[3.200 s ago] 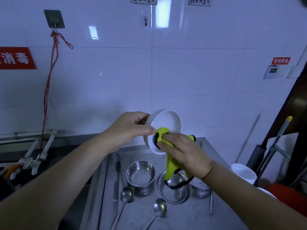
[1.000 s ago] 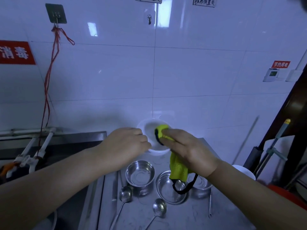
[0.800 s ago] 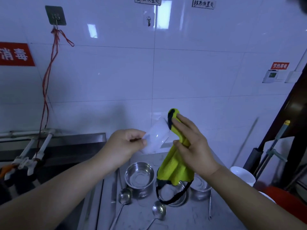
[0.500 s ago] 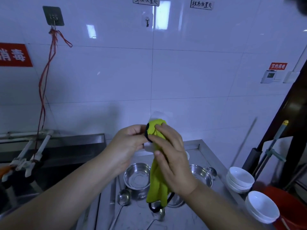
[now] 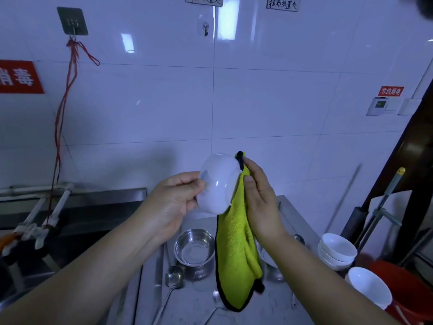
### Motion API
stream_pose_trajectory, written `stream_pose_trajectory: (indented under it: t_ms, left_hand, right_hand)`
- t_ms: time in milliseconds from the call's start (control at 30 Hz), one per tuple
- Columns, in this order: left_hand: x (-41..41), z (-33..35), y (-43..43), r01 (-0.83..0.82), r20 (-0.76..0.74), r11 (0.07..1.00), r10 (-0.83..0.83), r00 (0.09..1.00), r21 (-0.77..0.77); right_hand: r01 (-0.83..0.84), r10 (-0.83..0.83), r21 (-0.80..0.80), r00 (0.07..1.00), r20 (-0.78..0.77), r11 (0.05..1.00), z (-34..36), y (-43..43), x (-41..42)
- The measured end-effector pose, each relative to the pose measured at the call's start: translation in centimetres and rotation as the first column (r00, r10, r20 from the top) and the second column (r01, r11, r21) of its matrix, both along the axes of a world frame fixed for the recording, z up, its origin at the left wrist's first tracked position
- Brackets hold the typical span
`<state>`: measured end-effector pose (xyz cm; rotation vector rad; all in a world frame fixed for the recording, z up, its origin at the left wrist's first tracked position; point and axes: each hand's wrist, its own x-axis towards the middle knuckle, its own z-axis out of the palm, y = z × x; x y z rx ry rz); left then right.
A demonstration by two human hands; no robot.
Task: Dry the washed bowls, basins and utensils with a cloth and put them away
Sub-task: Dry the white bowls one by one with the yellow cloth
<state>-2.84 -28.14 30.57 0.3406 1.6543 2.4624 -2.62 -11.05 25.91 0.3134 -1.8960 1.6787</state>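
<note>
While the left hand [image 5: 174, 200] grips the white bowl [image 5: 219, 184], the right hand [image 5: 262, 202] pinches the yellow cloth [image 5: 236, 254] against its rim.

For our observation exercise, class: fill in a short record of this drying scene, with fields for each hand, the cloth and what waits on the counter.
left hand: grips white bowl by its base, tipped on its side
right hand: holds cloth against the bowl's rim
cloth: yellow-green, dark-edged, hanging down
on counter: steel bowl, ladle
at right: stack of white bowls
</note>
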Motion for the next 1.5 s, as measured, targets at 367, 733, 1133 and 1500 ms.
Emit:
stream_pose_trajectory:
  t_ms: [367,733,1133,1500]
  left_hand:
    - [-1.0,1.0,-0.5,0.015,0.047,0.990,-0.022,0.999,0.142]
    - [-0.2,1.3,2.3,-0.085,0.061,0.995,0.082,0.995,0.051]
    - [-0.6,0.8,3.0,-0.034,0.253,0.936,-0.059,0.966,0.349]
    - [-0.9,-0.7,3.8,-0.082,0.291,0.944,-0.015,0.956,0.320]
  right_hand:
    - [0.245,-0.063,0.462,0.925,-0.374,0.853,-1.7,0.5,1.2]
    - [0.234,-0.149,0.246,0.936,-0.320,0.941,2.3,-1.9,0.6]
    - [0.134,-0.029,0.377,0.962,-0.271,0.917,-2.1,-2.1,0.7]
    - [0.197,-0.006,0.488,0.931,-0.365,0.850,-2.3,-3.3,-0.2]
